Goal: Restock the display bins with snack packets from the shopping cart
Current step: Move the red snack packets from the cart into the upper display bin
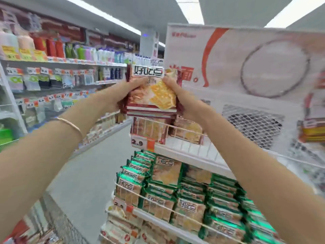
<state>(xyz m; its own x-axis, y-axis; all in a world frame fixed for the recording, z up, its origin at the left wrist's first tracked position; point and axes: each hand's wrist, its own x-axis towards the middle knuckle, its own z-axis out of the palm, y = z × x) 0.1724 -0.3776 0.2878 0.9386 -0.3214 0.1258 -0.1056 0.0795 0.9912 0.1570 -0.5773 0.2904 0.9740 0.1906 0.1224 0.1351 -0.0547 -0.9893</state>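
I hold a stack of red snack packets (pixel 152 93) raised in front of me, above the top wire bin (pixel 186 138) of the display rack. My left hand (pixel 121 95) grips the stack's left edge and my right hand (pixel 182 101) grips its right edge. The top bin holds a few matching red packets (pixel 149 128) at its left end. The bin below (pixel 158 206) is packed with green packets (pixel 165 175). The shopping cart (pixel 52 224) shows at the bottom left with packets inside.
A white promotional board (pixel 246 57) tops the rack. Price tags (pixel 142 142) hang on the bin fronts. Shelves of household goods (pixel 52 67) line the left side of the grey aisle floor (pixel 98 164). A lower bin (pixel 123 224) holds pale packets.
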